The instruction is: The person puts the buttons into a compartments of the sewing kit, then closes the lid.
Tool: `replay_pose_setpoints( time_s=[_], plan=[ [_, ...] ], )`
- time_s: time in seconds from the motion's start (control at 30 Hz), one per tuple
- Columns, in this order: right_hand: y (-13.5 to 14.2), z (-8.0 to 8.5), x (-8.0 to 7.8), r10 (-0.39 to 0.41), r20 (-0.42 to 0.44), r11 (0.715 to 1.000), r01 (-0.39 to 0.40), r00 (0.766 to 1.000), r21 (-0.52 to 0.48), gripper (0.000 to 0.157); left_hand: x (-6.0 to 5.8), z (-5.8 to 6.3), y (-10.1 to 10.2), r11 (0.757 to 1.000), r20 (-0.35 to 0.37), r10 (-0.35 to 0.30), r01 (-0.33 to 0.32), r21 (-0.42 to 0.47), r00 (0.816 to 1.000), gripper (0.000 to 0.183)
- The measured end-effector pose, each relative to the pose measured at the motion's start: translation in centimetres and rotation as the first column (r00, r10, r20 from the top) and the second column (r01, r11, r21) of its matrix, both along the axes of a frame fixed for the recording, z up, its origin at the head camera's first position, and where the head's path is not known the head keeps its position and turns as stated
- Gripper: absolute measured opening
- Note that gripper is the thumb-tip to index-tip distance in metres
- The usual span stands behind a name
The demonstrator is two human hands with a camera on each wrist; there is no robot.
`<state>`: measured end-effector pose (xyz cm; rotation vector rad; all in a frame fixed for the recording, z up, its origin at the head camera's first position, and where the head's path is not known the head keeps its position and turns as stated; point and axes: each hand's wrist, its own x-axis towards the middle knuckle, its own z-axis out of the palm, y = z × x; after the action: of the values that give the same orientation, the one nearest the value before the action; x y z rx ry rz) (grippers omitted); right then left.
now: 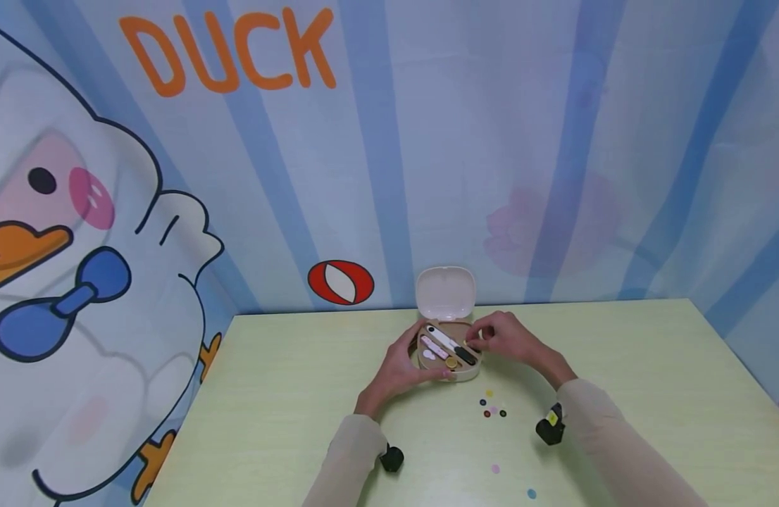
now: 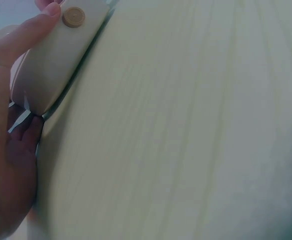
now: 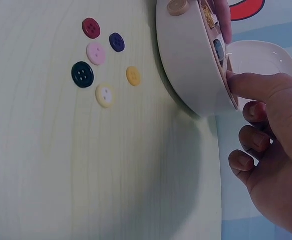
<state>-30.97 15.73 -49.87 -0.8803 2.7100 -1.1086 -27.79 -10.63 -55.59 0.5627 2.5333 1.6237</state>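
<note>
A cream sewing box (image 1: 465,375) stands with its white lid (image 1: 446,292) raised. My left hand (image 1: 399,366) grips its left side, thumb along the front near a round tan clasp (image 2: 74,17). Inside the box lie a white-and-black tool (image 1: 449,343), a pink piece (image 1: 433,347) and a small gold round piece (image 1: 451,362). The thumb and forefinger of my right hand (image 1: 500,336) reach into the right compartment, their tips hidden by the box wall in the right wrist view; I cannot tell whether they pinch something. The other right fingers (image 3: 253,140) are curled outside.
In front of the box lie several loose buttons, among them a red one (image 3: 91,28), a dark green one (image 3: 82,74) and a yellow one (image 3: 133,76). Nearer on the table (image 1: 288,408) are a pink disc (image 1: 495,469) and a blue disc (image 1: 532,493). A printed curtain (image 1: 427,141) hangs behind.
</note>
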Motion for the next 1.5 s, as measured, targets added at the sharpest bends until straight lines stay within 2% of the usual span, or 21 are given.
replay_pose_setpoints(
  time_s=[0.43,0.8,1.0,1.17,1.5],
  plan=[
    [0.5,0.5,0.3,-0.001,0.018,1.000,0.001,1.000,0.005,0.009,-0.1,-0.1,0.0,1.000,0.002,-0.003,0.003,0.005,1.000,0.106],
    [2.1,0.7,1.2,-0.010,-0.019,1.000,0.010,1.000,-0.009,0.014,-0.1,-0.1,0.0,1.000,0.005,0.005,-0.005,0.003,1.000,0.107],
    [3.3,0.9,2.4,0.007,-0.033,1.000,-0.008,0.999,-0.015,0.015,0.0,-0.1,0.1,1.000,-0.002,0.001,-0.001,0.000,1.000,0.107],
    [4.2,0.8,3.7,0.022,-0.004,1.000,-0.022,1.000,-0.015,0.017,0.0,0.0,0.1,1.000,-0.002,0.001,-0.001,-0.003,1.000,0.108],
    [5.8,-0.5,6.1,0.096,0.041,0.995,-0.094,0.995,-0.042,0.015,0.1,0.1,0.0,1.000,-0.002,-0.008,0.008,0.021,1.000,0.106]
  ],
)
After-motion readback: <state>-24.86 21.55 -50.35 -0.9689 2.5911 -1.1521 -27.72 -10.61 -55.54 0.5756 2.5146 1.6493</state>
